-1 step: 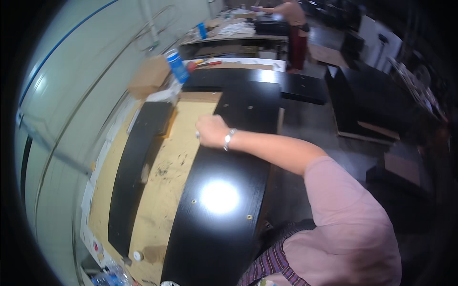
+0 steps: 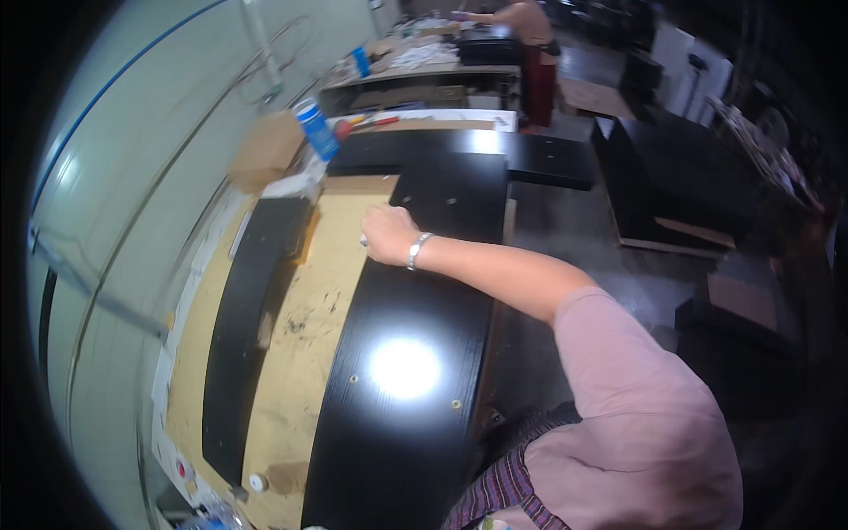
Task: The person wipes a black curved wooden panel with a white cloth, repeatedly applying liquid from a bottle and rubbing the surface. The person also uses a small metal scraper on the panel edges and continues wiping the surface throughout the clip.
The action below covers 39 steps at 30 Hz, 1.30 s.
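Note:
My right hand (image 2: 391, 235) is closed in a fist at the left edge of a long, glossy black panel (image 2: 406, 300), near its far end. Anything inside the fingers is hidden. A ring and a metal wrist band (image 2: 419, 251) show on this hand. The panel lies flat, with several small brass-coloured inserts in its face and a bright glare on its near half. To its left, a narrower black board (image 2: 243, 327) rests on the yellowish worktop (image 2: 305, 327). My left hand does not show.
A blue can (image 2: 316, 131) stands beside a brown cardboard box (image 2: 265, 152) at the far left. A small bottle with a white cap (image 2: 258, 482) lies near the front. More black panels (image 2: 654, 177) are stacked at right. Another person (image 2: 535, 53) stands at a far table.
The whole view has shifted slightly. My right hand, still closed, is a little farther up the panel's left edge, toward the far end.

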Tool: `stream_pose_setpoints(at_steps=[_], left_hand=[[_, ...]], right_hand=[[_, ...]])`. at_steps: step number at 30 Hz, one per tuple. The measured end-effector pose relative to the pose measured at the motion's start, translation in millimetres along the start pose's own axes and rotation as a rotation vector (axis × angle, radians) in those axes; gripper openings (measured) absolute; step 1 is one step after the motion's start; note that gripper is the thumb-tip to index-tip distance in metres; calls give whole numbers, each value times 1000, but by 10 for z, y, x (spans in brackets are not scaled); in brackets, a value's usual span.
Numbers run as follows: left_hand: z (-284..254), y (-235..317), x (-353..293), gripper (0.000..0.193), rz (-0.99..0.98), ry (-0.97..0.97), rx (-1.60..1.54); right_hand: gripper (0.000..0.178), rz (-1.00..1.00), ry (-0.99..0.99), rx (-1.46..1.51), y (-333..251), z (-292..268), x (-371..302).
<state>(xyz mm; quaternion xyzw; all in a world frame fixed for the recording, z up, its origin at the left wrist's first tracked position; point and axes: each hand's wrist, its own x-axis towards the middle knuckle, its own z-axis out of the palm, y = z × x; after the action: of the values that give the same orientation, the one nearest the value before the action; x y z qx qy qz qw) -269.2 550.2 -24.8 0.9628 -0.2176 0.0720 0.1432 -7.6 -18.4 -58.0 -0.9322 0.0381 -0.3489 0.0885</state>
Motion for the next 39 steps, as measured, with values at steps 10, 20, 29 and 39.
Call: stream_pose_setpoints(at_steps=[10, 20, 29, 39], left_hand=[[87, 191, 64, 56, -80, 23, -16], [391, 1034, 796, 52, -160, 63, -91], [1255, 2352, 2586, 61, 9, 82, 78], [1403, 2657, 2883, 58, -86, 93, 142]], right_hand=[[12, -82, -367, 289, -702, -56, -359], [18, 21, -206, 26, 1363, 84, 568], [15, -102, -403, 312, 1708, -108, 807], [23, 94, -466, 151, 3043, 44, 1382]])
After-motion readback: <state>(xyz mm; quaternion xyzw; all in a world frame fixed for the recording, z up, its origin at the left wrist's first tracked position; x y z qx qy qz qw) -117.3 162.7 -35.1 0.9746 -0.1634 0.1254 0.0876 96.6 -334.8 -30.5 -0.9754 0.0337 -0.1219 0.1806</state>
